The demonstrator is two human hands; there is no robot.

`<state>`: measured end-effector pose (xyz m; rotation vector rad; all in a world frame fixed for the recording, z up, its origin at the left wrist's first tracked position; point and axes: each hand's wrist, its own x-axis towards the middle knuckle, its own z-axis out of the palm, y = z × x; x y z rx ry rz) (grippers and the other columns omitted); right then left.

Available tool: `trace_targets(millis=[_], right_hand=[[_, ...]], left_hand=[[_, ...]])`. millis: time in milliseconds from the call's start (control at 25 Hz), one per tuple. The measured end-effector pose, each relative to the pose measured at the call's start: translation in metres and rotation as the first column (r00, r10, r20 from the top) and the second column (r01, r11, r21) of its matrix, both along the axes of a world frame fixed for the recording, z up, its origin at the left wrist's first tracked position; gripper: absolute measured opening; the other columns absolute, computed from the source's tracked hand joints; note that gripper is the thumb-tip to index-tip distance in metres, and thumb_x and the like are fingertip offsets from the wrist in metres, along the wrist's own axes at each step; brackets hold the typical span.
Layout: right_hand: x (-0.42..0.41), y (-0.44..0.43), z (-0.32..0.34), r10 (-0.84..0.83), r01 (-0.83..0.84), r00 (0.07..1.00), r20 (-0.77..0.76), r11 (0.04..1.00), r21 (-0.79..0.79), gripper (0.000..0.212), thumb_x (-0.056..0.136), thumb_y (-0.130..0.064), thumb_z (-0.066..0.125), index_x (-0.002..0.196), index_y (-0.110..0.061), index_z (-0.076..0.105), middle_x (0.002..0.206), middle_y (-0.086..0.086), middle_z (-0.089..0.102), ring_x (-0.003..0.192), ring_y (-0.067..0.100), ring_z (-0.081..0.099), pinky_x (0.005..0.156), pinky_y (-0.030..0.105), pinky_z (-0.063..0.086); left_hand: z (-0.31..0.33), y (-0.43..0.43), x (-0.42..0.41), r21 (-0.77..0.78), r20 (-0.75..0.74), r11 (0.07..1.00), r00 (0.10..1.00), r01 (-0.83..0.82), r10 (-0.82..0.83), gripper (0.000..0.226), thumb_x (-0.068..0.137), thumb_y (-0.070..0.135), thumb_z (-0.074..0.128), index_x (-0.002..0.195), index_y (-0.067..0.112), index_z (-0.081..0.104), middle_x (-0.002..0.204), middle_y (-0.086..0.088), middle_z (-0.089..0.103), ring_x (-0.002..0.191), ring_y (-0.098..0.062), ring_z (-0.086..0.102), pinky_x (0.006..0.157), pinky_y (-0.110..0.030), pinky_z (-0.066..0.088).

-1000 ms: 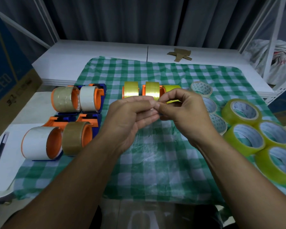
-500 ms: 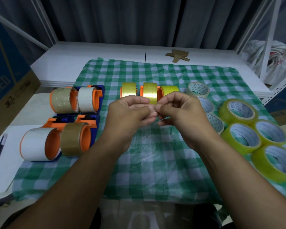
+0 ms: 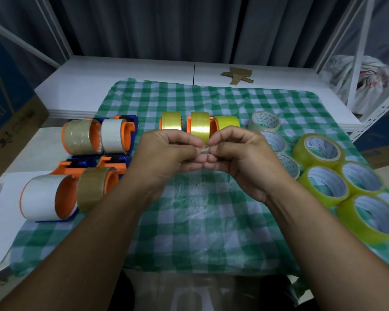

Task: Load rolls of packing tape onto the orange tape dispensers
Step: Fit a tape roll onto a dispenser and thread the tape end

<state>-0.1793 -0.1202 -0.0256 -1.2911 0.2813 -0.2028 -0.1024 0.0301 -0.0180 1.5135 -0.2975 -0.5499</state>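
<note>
Tape piece (image 3: 205,151) | pinched by left hand (image 3: 166,154) and right hand (image 3: 240,153) | yellow rolls (image 3: 200,129) behind

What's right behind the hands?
Three yellow tape rolls in a row on orange dispensers. The left hand and right hand, pinching a clear tape scrap, cover their lower parts and bases.

light: dim, even, overhead | shadows: soft | edges: wide-angle bending | focus: slightly soft

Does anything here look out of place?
A torn cardboard scrap lies alone on the white table behind the checked cloth, away from the rolls. Otherwise tidy; the left hand and right hand pinch a clear tape scrap.
</note>
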Motion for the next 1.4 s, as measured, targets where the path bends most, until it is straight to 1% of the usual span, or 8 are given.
trace_targets(millis=[200, 280, 440, 560, 720, 1040, 1280, 1400], right_hand=[[-0.001, -0.001, -0.001, -0.017, 0.018, 1.000, 0.026, 0.999, -0.047, 0.025, 0.090, 0.018, 0.049, 0.080, 0.004, 0.068, 0.069, 0.013, 0.067, 0.068, 0.022, 0.068, 0.068, 0.032, 0.061], [-0.002, -0.001, -0.001, -0.018, 0.019, 0.999, 0.028, 0.999, -0.039, 0.024, 0.089, 0.017, 0.047, 0.080, 0.007, 0.067, 0.065, 0.014, 0.066, 0.067, 0.023, 0.068, 0.069, 0.034, 0.062], [-0.002, 0.001, -0.001, -0.042, 0.043, 0.999, 0.017, 0.997, -0.062, 0.013, 0.089, 0.014, 0.060, 0.082, 0.004, 0.065, 0.067, 0.013, 0.068, 0.062, 0.020, 0.068, 0.066, 0.031, 0.062], [0.000, 0.001, -0.004, -0.103, 0.102, 0.995, -0.008, 0.989, -0.108, 0.019, 0.085, 0.017, 0.065, 0.095, 0.000, 0.061, 0.068, 0.010, 0.069, 0.061, 0.022, 0.069, 0.066, 0.034, 0.062], [0.003, 0.004, -0.006, -0.124, 0.119, 0.992, -0.007, 0.966, -0.229, 0.018, 0.086, 0.017, 0.063, 0.089, 0.000, 0.063, 0.067, 0.013, 0.065, 0.060, 0.022, 0.068, 0.069, 0.038, 0.064], [-0.001, 0.000, -0.004, -0.087, 0.094, 0.995, 0.041, 0.968, -0.232, 0.013, 0.088, 0.012, 0.066, 0.088, 0.000, 0.071, 0.068, 0.006, 0.070, 0.068, 0.017, 0.071, 0.073, 0.029, 0.062], [-0.004, 0.000, -0.002, -0.060, 0.066, 0.998, 0.030, 0.949, -0.307, 0.014, 0.083, 0.012, 0.070, 0.081, -0.001, 0.075, 0.079, 0.016, 0.074, 0.078, 0.026, 0.074, 0.080, 0.033, 0.062], [-0.003, -0.001, -0.003, -0.068, 0.070, 0.998, 0.015, 0.959, -0.276, 0.013, 0.083, 0.013, 0.069, 0.088, 0.001, 0.072, 0.080, 0.016, 0.071, 0.075, 0.025, 0.072, 0.079, 0.034, 0.062]], left_hand=[[-0.001, 0.000, -0.001, -0.029, -0.033, 0.999, 0.999, 0.016, -0.017, 0.007, 0.091, -0.001, 0.065, 0.087, -0.003, 0.071, 0.084, -0.022, 0.076, 0.083, -0.028, 0.077, 0.076, -0.034, 0.064], [-0.001, -0.002, -0.002, -0.032, -0.043, 0.999, 0.999, -0.005, 0.003, 0.003, 0.087, -0.002, 0.070, 0.089, 0.000, 0.071, 0.084, -0.019, 0.077, 0.079, -0.025, 0.077, 0.073, -0.030, 0.064], [-0.003, -0.004, -0.003, -0.058, -0.070, 0.998, 0.997, -0.031, 0.027, 0.023, 0.083, -0.010, 0.072, 0.100, 0.005, 0.068, 0.082, -0.013, 0.077, 0.075, -0.023, 0.076, 0.070, -0.030, 0.064], [-0.003, -0.007, -0.004, -0.044, -0.080, 0.997, 0.995, -0.056, 0.052, 0.025, 0.081, -0.014, 0.072, 0.098, 0.003, 0.067, 0.081, -0.013, 0.076, 0.072, -0.022, 0.075, 0.069, -0.031, 0.064], [-0.006, -0.015, -0.007, -0.014, -0.038, 0.990, 0.990, -0.137, 0.136, 0.023, 0.079, -0.018, 0.068, 0.091, 0.002, 0.067, 0.069, -0.010, 0.072, 0.057, -0.017, 0.068, 0.059, -0.026, 0.061], [-0.008, -0.004, 0.005, -0.110, -0.292, 0.992, 0.956, -0.062, 0.027, 0.010, 0.087, -0.007, 0.067, 0.097, -0.004, 0.070, 0.089, -0.021, 0.077, 0.079, -0.023, 0.077, 0.070, -0.028, 0.062], [-0.008, -0.002, 0.007, -0.082, -0.305, 0.995, 0.952, -0.054, 0.027, 0.008, 0.085, -0.009, 0.069, 0.093, -0.009, 0.070, 0.089, -0.022, 0.077, 0.083, -0.026, 0.078, 0.070, -0.027, 0.062], [-0.008, -0.004, 0.005, -0.097, -0.276, 0.993, 0.960, -0.074, 0.045, 0.011, 0.081, -0.014, 0.070, 0.090, -0.008, 0.070, 0.084, -0.020, 0.077, 0.080, -0.025, 0.077, 0.067, -0.026, 0.062]])
